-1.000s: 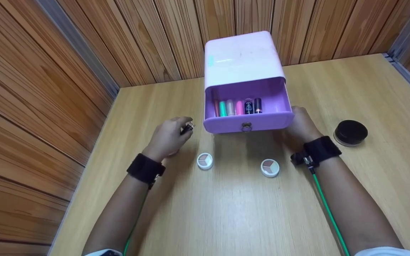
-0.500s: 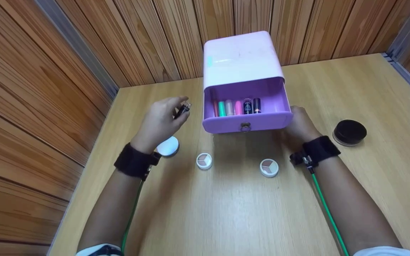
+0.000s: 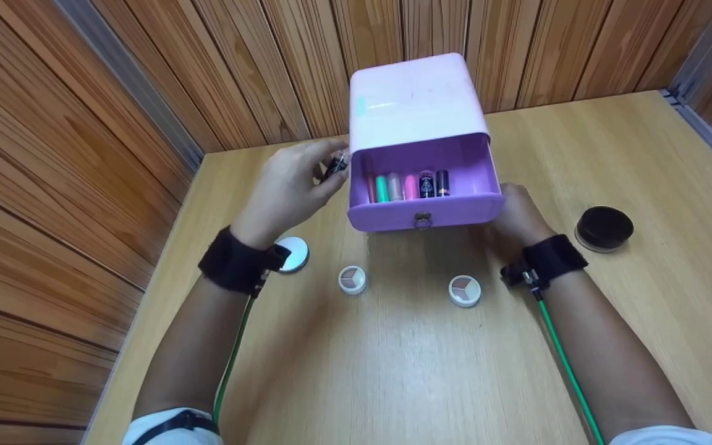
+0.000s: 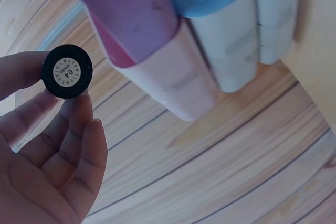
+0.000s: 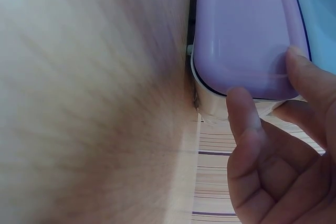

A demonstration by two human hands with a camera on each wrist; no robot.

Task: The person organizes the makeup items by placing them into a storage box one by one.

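My left hand (image 3: 291, 185) pinches a small lipstick (image 3: 336, 164), dark with a clear end, beside the left wall of the pink drawer organizer (image 3: 415, 102). The left wrist view shows the round black base (image 4: 67, 72) of this lipstick, with a label reading 04. The organizer's top purple drawer (image 3: 381, 217) is pulled out and holds several lip tubes (image 3: 410, 186) in a row. My right hand (image 3: 520, 213) is at the organizer's right side, partly hidden by the drawer. In the right wrist view its thumb and index fingertip rest at the edge of a lower purple drawer front (image 5: 247, 35).
Two small three-colour palettes (image 3: 352, 280) lie on the wooden table (image 3: 362, 371) in front of the organizer. A white round lid (image 3: 295, 253) is partly behind the left wristband. At the right stands a black-lidded jar (image 3: 604, 228). Wood-panelled walls (image 3: 306, 62) border the table.
My left hand has moved up and then right with the lipstick, reaching the organizer's side. This uncovers part of the white lid. The right hand stays in place.
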